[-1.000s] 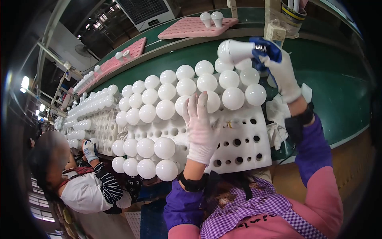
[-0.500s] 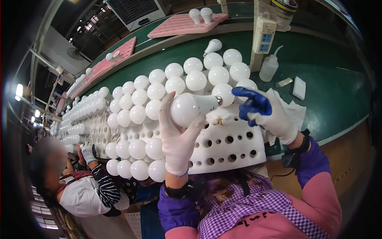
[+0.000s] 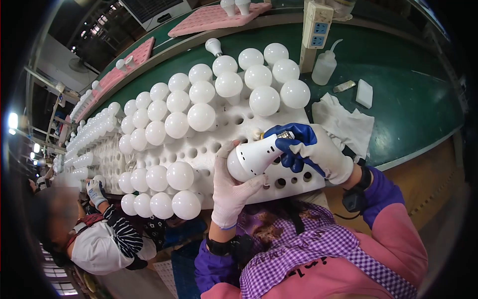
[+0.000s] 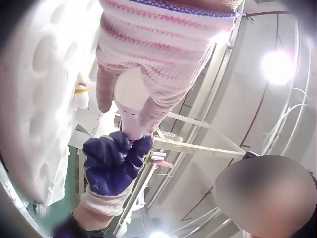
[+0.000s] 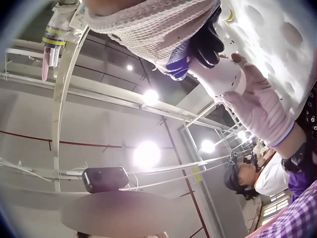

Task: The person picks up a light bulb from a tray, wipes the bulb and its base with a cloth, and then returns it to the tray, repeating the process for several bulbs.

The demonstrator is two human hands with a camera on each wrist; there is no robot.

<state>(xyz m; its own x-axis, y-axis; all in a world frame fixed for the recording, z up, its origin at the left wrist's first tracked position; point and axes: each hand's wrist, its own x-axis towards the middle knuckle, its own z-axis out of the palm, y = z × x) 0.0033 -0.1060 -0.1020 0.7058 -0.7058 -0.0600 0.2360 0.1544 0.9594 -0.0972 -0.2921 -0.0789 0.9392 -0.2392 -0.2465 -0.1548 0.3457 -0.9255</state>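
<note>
A white LED light bulb [image 3: 256,157] is tilted over the foam tray [image 3: 199,155], its screw base up to the right. My left hand [image 3: 230,195], in a white knit glove, holds its round globe between thumb and fingers. The blue-coated fingers of my right hand [image 3: 318,155] pinch the metal base end. In the left wrist view the bulb [image 4: 130,118] spans between both hands. The right wrist view shows its white body [image 5: 218,79], with the base hidden in the right glove. Rows of bulbs [image 3: 201,117] stand globe-up in the tray.
Behind the tray a loose bulb [image 3: 213,47] lies on the green bench [image 3: 393,99]. To the right are a white cloth [image 3: 343,122], a squeeze bottle [image 3: 324,67], a white block [image 3: 364,93] and a socket post [image 3: 317,30]. Another person [image 3: 94,244] works at the left.
The bulb went from my right hand at the upper right into my left hand over the tray. My right hand, apart from it half a second ago, now pinches its base. The head view shifted.
</note>
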